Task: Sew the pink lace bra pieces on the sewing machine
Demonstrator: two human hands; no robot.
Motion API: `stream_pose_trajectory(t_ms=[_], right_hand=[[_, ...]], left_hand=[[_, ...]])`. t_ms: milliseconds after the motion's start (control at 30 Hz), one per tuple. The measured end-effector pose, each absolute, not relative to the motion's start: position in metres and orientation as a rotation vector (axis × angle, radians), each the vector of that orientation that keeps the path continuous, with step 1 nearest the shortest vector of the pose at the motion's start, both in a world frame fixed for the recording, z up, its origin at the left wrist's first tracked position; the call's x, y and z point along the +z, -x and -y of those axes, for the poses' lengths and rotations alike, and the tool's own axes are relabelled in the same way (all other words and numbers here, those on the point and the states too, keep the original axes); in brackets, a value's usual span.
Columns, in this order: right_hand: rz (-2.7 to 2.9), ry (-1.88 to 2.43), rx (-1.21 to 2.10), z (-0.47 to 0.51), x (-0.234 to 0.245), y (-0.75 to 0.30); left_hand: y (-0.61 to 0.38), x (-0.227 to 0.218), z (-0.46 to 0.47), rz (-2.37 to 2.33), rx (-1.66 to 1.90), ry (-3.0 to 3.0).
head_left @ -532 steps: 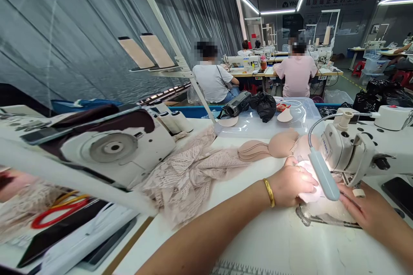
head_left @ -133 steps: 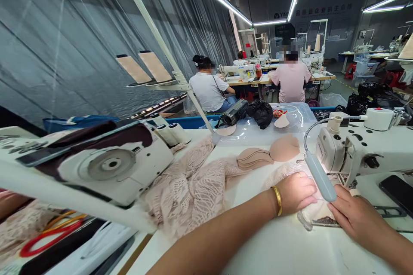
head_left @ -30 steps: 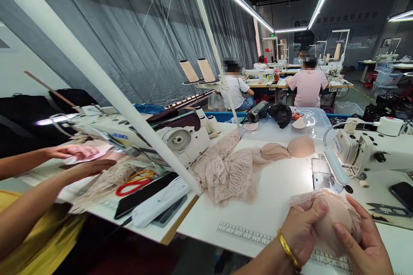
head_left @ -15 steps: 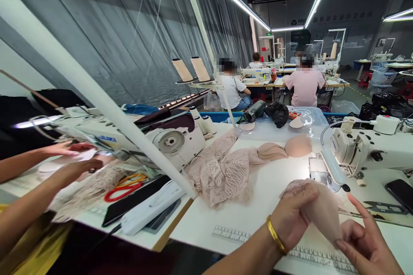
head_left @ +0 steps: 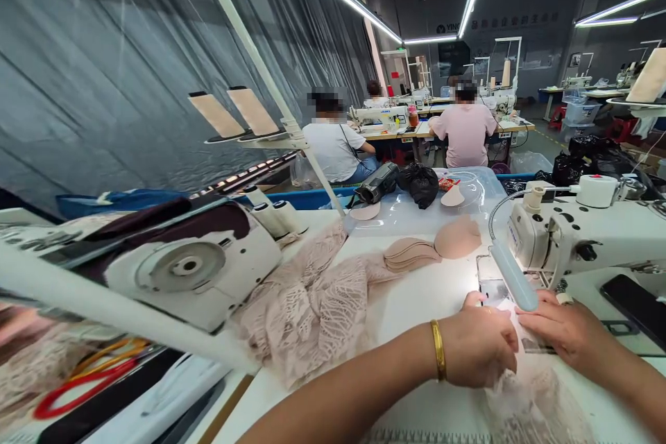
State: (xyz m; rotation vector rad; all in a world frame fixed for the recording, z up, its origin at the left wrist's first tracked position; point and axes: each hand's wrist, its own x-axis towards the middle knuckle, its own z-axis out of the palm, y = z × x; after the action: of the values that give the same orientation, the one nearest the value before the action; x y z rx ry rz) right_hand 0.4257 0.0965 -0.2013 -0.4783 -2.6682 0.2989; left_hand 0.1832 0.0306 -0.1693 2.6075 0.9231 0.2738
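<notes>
My left hand (head_left: 479,343), with a gold bangle at the wrist, is closed on a beige bra cup with lace (head_left: 538,399), at the plate of the right-hand sewing machine (head_left: 608,232). The lace spreads toward the table's front edge, and part of the cup is hidden under my fingers. On the other side, my right hand (head_left: 565,326) lies with fingers stretched out flat, their tips on the cup's pale edge below the lamp tube (head_left: 515,274). The needle area is partly covered by the hands and the lamp.
Left of my hands lies a heap of beige lace (head_left: 317,298), beside stacked bra cups (head_left: 411,253). A phone (head_left: 632,302) rests on the right. A neighbouring machine (head_left: 192,263) and its slanted white pole (head_left: 119,316) stand left; red-handled scissors (head_left: 83,388) lie beyond.
Both hands have moved with the bra cup from the table's front up to the machine plate. My right hand has flattened onto it. The view has turned right.
</notes>
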Motion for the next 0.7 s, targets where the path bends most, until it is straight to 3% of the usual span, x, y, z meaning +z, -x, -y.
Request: stream_pose_trajectory(t_ms=[200,700], right_hand=[[2.733,0.547,0.387,-0.092,-0.198,-0.431],[2.698,0.687,0.081,-0.102,-0.211,-0.437]], left_hand=[[-0.199,-0.17,-0.015,-1.188,0.211,-2.477],[-0.225,-0.188,-0.009,-1.368,0.357,-2.369]])
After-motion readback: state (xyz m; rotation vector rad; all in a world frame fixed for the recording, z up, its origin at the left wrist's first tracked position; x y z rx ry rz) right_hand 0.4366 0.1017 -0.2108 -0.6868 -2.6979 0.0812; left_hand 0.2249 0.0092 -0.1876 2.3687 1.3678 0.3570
